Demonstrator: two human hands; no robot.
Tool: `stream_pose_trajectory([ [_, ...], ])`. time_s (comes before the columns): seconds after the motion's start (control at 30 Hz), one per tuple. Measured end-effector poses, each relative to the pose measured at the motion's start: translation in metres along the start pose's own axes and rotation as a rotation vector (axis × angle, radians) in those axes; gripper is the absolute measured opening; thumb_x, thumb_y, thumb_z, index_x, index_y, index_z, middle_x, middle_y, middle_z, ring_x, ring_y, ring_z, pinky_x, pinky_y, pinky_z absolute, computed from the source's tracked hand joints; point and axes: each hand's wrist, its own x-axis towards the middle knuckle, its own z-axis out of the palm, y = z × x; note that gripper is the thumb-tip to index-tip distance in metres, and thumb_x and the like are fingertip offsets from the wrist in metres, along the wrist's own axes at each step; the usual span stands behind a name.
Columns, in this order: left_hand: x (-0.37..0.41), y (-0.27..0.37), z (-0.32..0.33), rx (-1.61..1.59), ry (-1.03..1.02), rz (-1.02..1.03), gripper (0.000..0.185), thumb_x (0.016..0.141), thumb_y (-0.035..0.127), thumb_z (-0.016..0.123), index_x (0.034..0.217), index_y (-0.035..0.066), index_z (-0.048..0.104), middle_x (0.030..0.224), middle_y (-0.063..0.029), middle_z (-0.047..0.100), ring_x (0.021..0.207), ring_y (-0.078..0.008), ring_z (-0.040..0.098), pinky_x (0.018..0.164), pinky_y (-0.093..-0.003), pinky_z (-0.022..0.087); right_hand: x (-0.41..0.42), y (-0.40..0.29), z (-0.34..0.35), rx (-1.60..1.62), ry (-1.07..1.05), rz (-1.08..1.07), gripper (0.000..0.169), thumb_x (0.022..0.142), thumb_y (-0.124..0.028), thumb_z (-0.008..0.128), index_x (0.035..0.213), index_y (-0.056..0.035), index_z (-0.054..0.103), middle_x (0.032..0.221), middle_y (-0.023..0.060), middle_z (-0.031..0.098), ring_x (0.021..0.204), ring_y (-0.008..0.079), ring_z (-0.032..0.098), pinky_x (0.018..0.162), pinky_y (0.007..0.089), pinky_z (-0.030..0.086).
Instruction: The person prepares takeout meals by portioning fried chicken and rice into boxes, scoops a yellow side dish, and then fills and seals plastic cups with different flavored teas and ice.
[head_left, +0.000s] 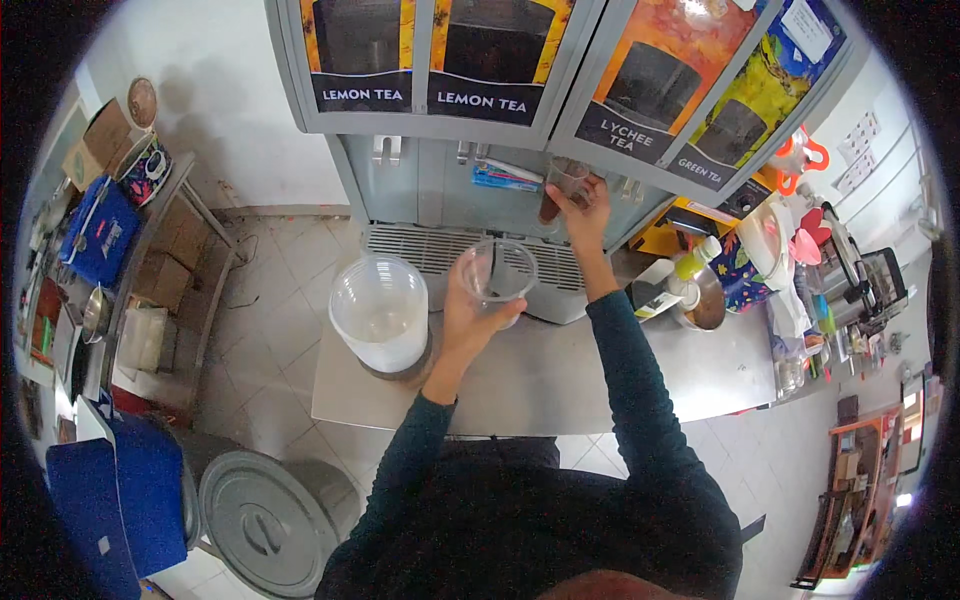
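Observation:
My left hand (469, 322) is closed around a clear plastic cup (499, 274), its open rim facing up, which looks empty. Further forward on the right, my right hand (583, 202) grips a second clear cup (551, 204) with dark brown drink in it, under the grey drink dispenser (555, 135). Below the dispenser's spouts lies a slotted drip tray (420, 244). To the left of my left hand, a stack of large clear plastic tubs (379, 315) stands on the steel counter (525, 390).
A bottle with a yellow-green top (697, 259) and a metal bowl (706, 300) stand on the counter at right. A patterned container (739, 277) is behind them. A lidded grey bin (262, 525) is on the floor at lower left, beside a blue box (150, 487).

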Motion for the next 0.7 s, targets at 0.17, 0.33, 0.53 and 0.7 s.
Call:
stream_pose_trajectory([
  [0.17, 0.010, -0.005, 0.003, 0.100, 0.020, 0.025, 0.090, 0.057, 0.010, 0.080, 0.127, 0.003, 0.024, 0.125, -0.0144, 0.033, 0.119, -0.0236, 0.032, 0.100, -0.0358, 0.027, 0.003, 0.007, -0.003, -0.001, 0.011, -0.005, 0.056, 0.059, -0.017, 0.080, 0.101, -0.0001, 0.046, 0.095, 0.0099, 0.054, 0.086, 0.0173, 0.054, 0.073, 0.0295, 0.048],
  [0.33, 0.011, -0.009, 0.001, 0.123, 0.003, 0.070, 0.088, 0.059, 0.010, 0.079, 0.127, 0.003, 0.024, 0.122, -0.0130, 0.034, 0.118, -0.0238, 0.033, 0.099, -0.0358, 0.028, 0.003, 0.009, -0.002, -0.004, -0.001, -0.032, 0.057, 0.059, -0.017, 0.080, 0.102, 0.0002, 0.046, 0.097, 0.0103, 0.053, 0.084, 0.0178, 0.055, 0.072, 0.0294, 0.048],
  [0.53, 0.015, -0.008, 0.001, 0.060, 0.012, 0.050, 0.088, 0.058, 0.012, 0.080, 0.126, 0.001, 0.025, 0.124, -0.0138, 0.033, 0.119, -0.0254, 0.032, 0.100, -0.0364, 0.027, 0.001, 0.003, -0.001, -0.066, 0.027, -0.038, 0.058, 0.059, -0.015, 0.080, 0.104, 0.0007, 0.046, 0.095, 0.0100, 0.054, 0.083, 0.0175, 0.056, 0.070, 0.0279, 0.047],
  [0.7, 0.032, -0.020, 0.001, 0.236, 0.009, 0.163, 0.089, 0.057, 0.015, 0.080, 0.125, 0.000, 0.026, 0.123, -0.0152, 0.035, 0.118, -0.0261, 0.034, 0.098, -0.0371, 0.029, 0.000, -0.004, 0.000, 0.057, 0.001, -0.010, 0.057, 0.061, -0.011, 0.079, 0.105, 0.0011, 0.045, 0.095, 0.0102, 0.055, 0.085, 0.0184, 0.056, 0.072, 0.0288, 0.048],
])
